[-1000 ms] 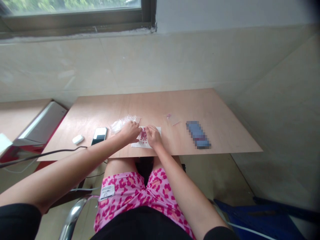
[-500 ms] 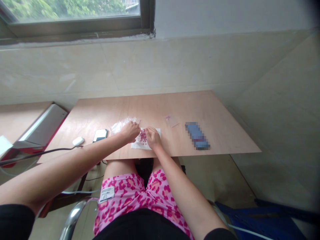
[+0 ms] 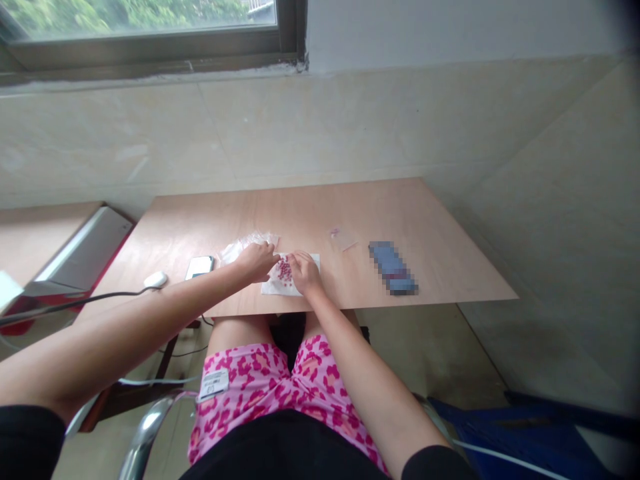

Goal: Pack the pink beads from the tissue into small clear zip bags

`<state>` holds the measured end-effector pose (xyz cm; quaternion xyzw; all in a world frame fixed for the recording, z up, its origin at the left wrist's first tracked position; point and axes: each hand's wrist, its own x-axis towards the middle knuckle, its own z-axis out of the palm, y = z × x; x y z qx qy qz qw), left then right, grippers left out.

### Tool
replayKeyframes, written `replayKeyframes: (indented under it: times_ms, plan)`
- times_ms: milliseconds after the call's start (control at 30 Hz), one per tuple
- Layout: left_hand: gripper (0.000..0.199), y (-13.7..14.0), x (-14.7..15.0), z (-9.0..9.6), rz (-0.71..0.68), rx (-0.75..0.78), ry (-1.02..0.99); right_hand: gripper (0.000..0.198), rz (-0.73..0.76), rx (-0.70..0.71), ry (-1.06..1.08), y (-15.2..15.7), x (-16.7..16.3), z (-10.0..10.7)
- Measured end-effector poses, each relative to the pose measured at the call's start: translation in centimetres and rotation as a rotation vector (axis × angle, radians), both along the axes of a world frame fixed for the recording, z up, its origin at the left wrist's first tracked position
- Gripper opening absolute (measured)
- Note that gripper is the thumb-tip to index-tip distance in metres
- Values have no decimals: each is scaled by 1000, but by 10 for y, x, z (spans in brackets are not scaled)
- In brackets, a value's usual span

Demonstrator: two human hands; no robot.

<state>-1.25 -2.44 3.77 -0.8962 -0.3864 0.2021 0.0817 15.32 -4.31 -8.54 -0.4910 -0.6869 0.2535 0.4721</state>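
Left hand [image 3: 257,263]: fingers bent, tips close together by the small red pieces [image 3: 284,271]; whether they pinch one, cannot tell.
Right hand [image 3: 305,272]: fingers together, lightly curved, just right of the pieces; any grip underneath is hidden.
Small red pieces: clustered between the hands on a white sheet [image 3: 273,289].
Clear plastic [image 3: 236,248]: just beyond the left hand.

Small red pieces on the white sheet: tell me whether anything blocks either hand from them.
Nothing visible does: the left hand and right hand flank the small red pieces on the white sheet. The clear plastic lies beyond the left hand, not between.
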Motion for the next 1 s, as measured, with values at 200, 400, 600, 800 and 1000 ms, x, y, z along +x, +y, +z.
replayKeyframes:
  times_ms: [200, 400, 600, 800, 1000]
  plan:
    - [53, 9, -9, 0, -5, -14, -72, 32, -3, 41, 8, 0, 0, -3]
    - [52, 13, -25, -4, 73, 0, -228, 20, -18, 47, 13, -1, -1, -3]
    - [53, 1, -26, -14, 102, 37, -360, 13, -38, 65, 55, -3, 0, -3]
    - [53, -12, -20, -30, 89, 65, -372, 7, -37, 107, 102, -1, 1, -7]
    - [62, -20, -23, -41, 105, 102, -419, 12, -5, 126, 119, -1, 1, -8]
